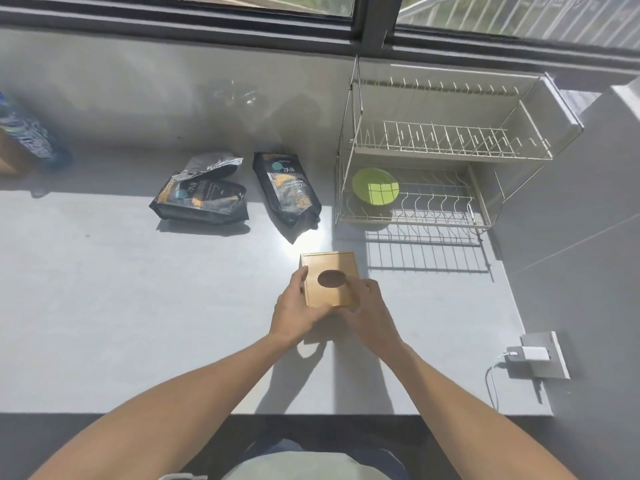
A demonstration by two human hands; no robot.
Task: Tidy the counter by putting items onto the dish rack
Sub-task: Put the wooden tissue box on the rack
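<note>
A wooden box [330,268] with an oval hole in its top sits on the grey counter [121,323] in front of me. My left hand [296,310] grips its left near corner and my right hand [367,306] grips its right near side. Right of and beyond the box stands a two-tier wire dish rack [446,147]. A green bowl [375,187] rests on the rack's lower tier at the left. Two black snack bags lie left of the rack: an opened one [202,199] and a sealed one [287,192].
A patterned bottle [29,133] stands at the far left by the wall. A wall socket with a white charger [535,353] and cable sits on the right wall near the counter's front edge. A window runs along the back.
</note>
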